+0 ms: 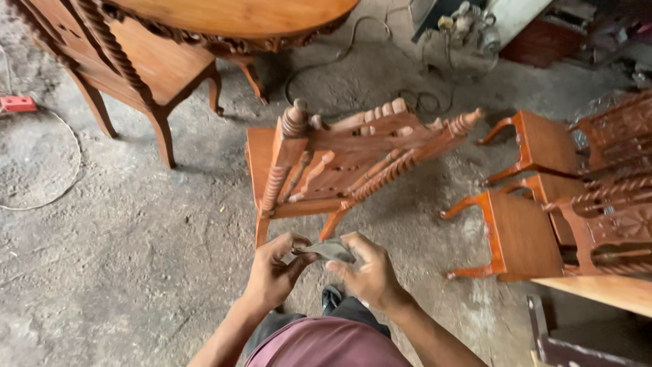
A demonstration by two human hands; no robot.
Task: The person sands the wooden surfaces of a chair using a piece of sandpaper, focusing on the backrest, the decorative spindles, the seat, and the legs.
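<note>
My left hand (275, 268) and my right hand (367, 272) are held together low in the head view, both gripping a small grey folded sheet (329, 250) that looks like sandpaper. Just beyond them stands a carved wooden chair (339, 163) with twisted posts and a slatted back, seen from above and behind. The hands are a little short of the chair's rear leg and do not touch it.
Another carved chair (129, 61) and a round wooden table (238, 17) stand at the top left. Several more chairs (543, 204) cluster at the right. Cables (353, 47) and a machine (462, 24) lie on the dusty concrete floor (122, 258). A red object (17, 103) sits far left.
</note>
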